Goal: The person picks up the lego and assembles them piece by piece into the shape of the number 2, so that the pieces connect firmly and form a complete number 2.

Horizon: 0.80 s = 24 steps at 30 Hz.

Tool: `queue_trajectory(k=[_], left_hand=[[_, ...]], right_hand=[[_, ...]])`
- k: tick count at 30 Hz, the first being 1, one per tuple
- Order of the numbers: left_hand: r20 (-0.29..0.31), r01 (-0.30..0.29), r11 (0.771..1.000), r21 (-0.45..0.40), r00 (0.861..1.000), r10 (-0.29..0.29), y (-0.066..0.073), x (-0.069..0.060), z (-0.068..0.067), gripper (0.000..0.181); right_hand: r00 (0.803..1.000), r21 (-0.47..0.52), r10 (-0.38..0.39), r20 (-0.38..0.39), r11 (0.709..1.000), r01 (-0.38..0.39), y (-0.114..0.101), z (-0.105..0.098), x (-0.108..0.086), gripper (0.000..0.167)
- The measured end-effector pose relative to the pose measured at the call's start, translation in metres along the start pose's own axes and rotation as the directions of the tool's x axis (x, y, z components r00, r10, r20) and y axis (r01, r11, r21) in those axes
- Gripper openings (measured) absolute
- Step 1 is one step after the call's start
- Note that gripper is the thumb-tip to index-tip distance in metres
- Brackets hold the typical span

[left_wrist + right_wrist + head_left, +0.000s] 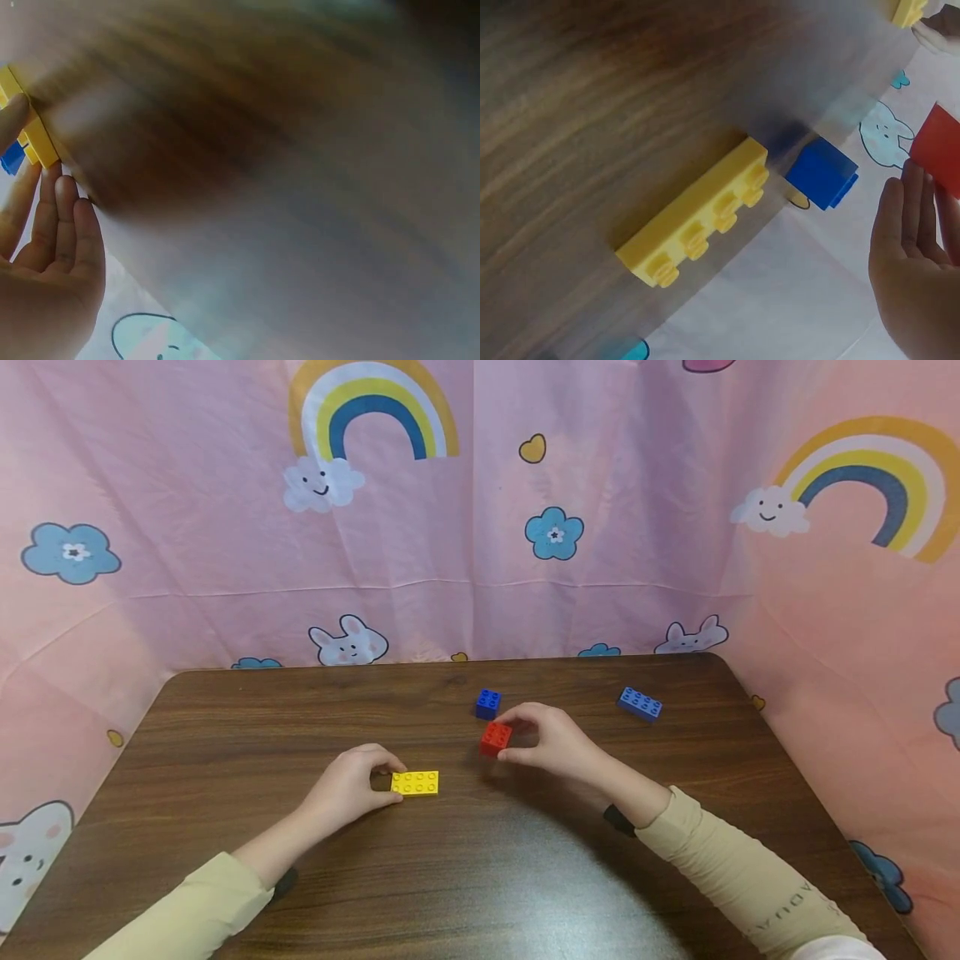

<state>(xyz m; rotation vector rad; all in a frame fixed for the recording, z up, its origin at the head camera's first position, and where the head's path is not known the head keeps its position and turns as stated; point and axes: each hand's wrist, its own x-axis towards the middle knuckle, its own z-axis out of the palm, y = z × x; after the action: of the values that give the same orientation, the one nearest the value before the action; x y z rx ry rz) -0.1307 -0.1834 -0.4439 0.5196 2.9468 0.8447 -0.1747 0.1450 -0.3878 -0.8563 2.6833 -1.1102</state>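
My left hand pinches one end of a yellow toy building brick, studs up, between thumb and fingers. Left of centre in the left wrist view, the same brick has a bit of blue showing behind it. A small red brick is held at the fingertips of my right hand, over the table just in front of a small dark blue brick. A second yellow brick lies beside the blue brick in the right wrist view; the head view does not show it.
A lighter blue long brick lies at the back right of the brown wooden table. Pink printed curtains hang behind the table and along its sides.
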Motion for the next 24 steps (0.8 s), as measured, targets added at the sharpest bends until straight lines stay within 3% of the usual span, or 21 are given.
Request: queue_trajectory(k=[24], left_hand=[[0.039,-0.059,0.998,-0.005,0.997,0.059,0.030,0.030,0.021,0.029]], right_hand=[[0.999,0.002,-0.046,-0.010,0.999,0.046,-0.008,-0.009,0.003,0.042]])
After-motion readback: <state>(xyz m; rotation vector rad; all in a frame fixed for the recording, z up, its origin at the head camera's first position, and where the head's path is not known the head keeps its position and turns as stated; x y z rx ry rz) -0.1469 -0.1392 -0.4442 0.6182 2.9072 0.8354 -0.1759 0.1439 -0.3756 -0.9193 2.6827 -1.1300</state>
